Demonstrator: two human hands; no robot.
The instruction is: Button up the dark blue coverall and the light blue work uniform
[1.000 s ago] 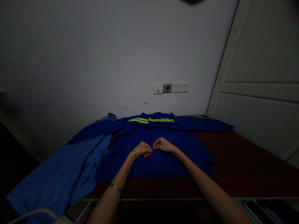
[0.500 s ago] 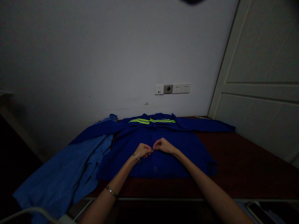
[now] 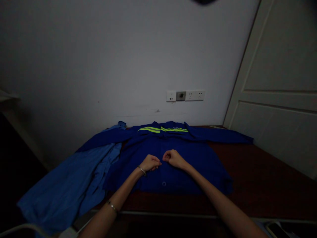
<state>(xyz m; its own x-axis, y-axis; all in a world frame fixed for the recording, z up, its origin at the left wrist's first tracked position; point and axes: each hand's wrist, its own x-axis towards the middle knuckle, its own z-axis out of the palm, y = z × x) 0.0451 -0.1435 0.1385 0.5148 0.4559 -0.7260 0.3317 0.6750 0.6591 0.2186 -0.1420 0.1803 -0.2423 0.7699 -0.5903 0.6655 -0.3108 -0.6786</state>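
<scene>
A dark blue work jacket [image 3: 190,180] with yellow-green reflective stripes lies spread on the table, sleeves out to both sides, its hem toward me. Both hands are at its front placket, about halfway down. My left hand [image 3: 150,162], with a bracelet at the wrist, is closed in a pinch on the placket edge. Just to the right, my right hand [image 3: 174,158] is also pinched, a small gap from the left fingertips. What its fingertips hold is too dark and small to make out. A round button [image 3: 163,183] shows below the hands near the hem.
A lighter blue garment [image 3: 61,188] lies under the jacket's left sleeve and hangs over the table's front edge. The dark red table [image 3: 267,185] meets a wall with sockets [image 3: 194,96]. A panelled door [image 3: 277,115] stands at right; a pale cable [image 3: 19,227] is at lower left.
My two hands have drawn slightly apart at the placket, both still pinched. The whole view has shifted a little, so everything sits slightly lower and further right.
</scene>
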